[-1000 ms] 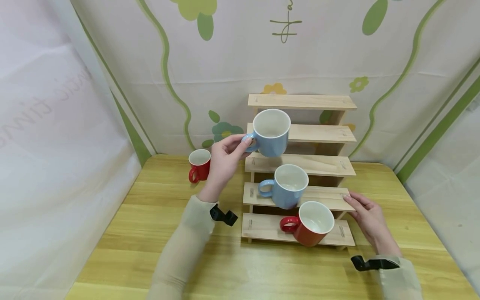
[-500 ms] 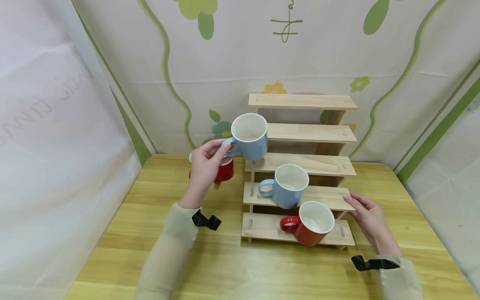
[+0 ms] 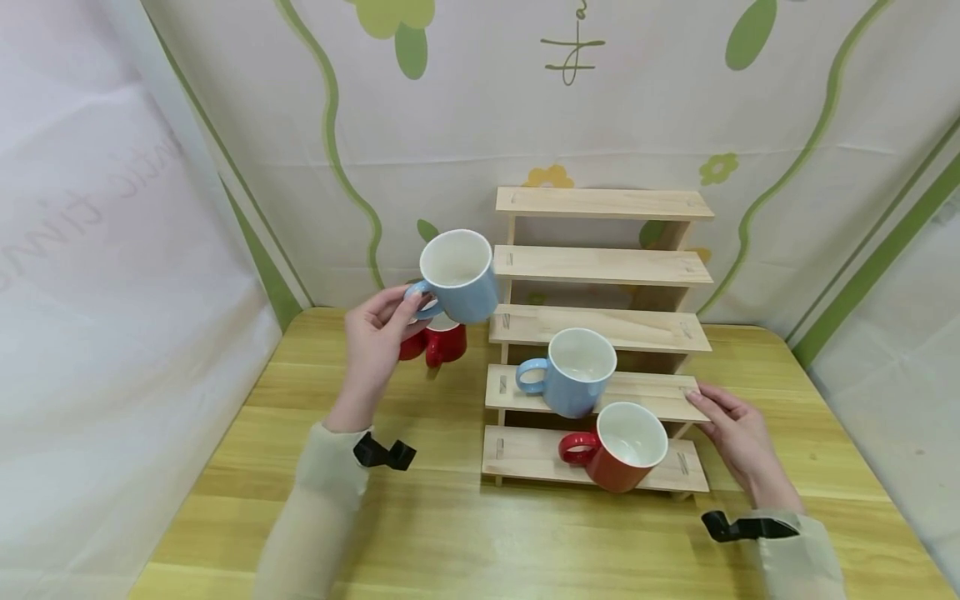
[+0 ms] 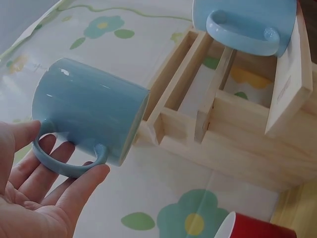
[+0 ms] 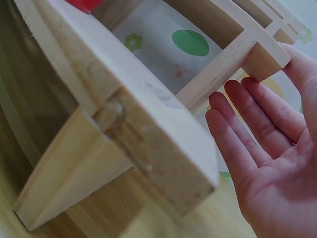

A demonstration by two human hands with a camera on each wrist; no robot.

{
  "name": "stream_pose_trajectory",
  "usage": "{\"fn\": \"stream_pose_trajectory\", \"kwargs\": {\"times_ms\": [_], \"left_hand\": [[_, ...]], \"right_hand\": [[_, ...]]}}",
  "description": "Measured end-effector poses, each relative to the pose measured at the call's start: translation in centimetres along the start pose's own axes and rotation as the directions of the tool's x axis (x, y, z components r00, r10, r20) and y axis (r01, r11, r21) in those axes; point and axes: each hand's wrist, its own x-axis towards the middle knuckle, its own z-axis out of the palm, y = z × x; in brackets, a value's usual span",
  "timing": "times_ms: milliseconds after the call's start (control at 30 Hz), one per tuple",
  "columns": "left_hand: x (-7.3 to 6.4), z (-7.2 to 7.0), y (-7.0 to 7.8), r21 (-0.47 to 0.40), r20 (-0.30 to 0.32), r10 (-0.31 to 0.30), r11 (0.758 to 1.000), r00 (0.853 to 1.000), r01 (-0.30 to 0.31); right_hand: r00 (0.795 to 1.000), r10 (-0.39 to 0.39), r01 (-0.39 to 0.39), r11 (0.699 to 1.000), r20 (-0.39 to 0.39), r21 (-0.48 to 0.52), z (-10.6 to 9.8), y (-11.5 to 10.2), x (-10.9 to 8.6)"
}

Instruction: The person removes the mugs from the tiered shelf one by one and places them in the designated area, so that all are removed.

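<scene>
My left hand (image 3: 375, 337) holds a light blue mug (image 3: 468, 293) by its handle, in the air left of the stepped wooden shelf (image 3: 603, 265). In the left wrist view the thumb and fingers pinch this blue mug's handle (image 4: 64, 166). My right hand (image 3: 738, 437) grips the right end of the shelf's second step from the bottom, thumb on top and fingers below the board. Another light blue mug (image 3: 573, 387) stands on that second step, handle to the left. A red mug (image 3: 618, 467) with a white inside stands on the bottom step.
Two more red mugs stand on the wooden table (image 3: 442, 517) left of the shelf; the nearer-right red mug (image 3: 447, 343) is partly hidden by the held mug, the other mostly by my left hand. A printed white cloth (image 3: 450, 108) hangs behind.
My left hand has carried the blue mug leftward and slightly down, from in front of the upper steps to beyond the shelf's left side. The right hand has stayed on the shelf.
</scene>
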Motion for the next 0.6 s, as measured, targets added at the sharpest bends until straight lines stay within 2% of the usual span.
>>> {"fn": "stream_pose_trajectory", "kwargs": {"times_ms": [100,233,433,600], "left_hand": [[-0.2,-0.8,0.2,0.004,-0.029,-0.012,1.0,0.999,0.012],[-0.6,-1.8,0.4,0.006,-0.054,-0.024,1.0,0.998,0.025],[-0.9,-2.9,0.3,0.034,-0.083,-0.054,0.998,0.995,0.057],[-1.1,-3.6,0.1,0.053,-0.114,-0.065,0.996,0.991,0.072]], "right_hand": [[1.0,0.004,-0.005,1.0,-0.005,-0.014,0.0,0.0,0.0],[1.0,0.012,-0.014,0.994,-0.015,-0.109,-0.1,-0.4,-0.1],[0.998,0.036,-0.051,0.955,-0.057,-0.294,-0.3,-1.3,-0.1],[0.997,0.019,-0.047,0.933,-0.08,-0.356,-0.4,-1.4,-0.1]]}}
